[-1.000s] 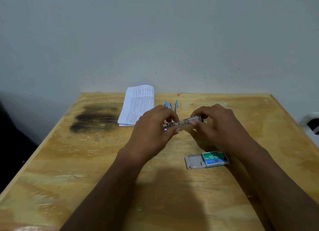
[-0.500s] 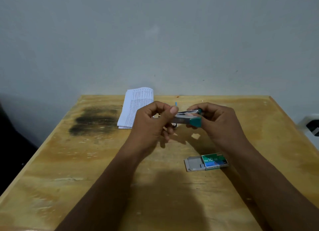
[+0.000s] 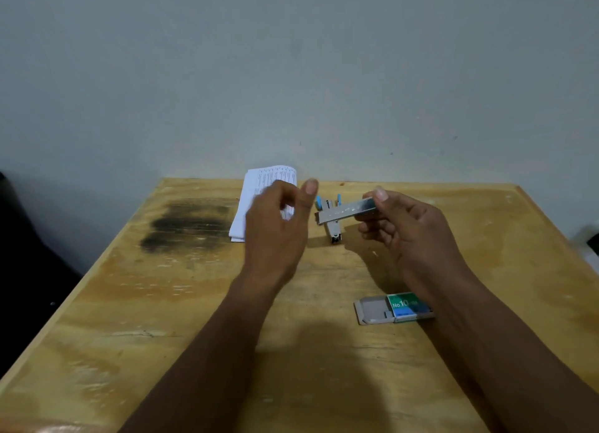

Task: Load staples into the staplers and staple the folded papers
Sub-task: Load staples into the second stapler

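My right hand (image 3: 405, 228) holds a small metal stapler (image 3: 346, 210) above the table, its silver body pointing left. My left hand (image 3: 278, 228) hovers just left of it with fingers apart and thumb up, holding nothing. A second stapler (image 3: 332, 230) with blue tabs lies on the table behind and below the held one. The folded printed papers (image 3: 256, 186) lie at the far edge, partly hidden by my left hand. A green staple box (image 3: 393, 308) with its grey tray slid out to the left rests near my right forearm.
The wooden table (image 3: 162, 303) has a dark stain (image 3: 188, 225) at the far left. A grey wall stands right behind the table. A dark object sits off the table's right edge.
My left hand has let go of the stapler and drawn away to the left, opening up. My right hand keeps the stapler and has lifted it slightly, uncovering the second stapler on the table.
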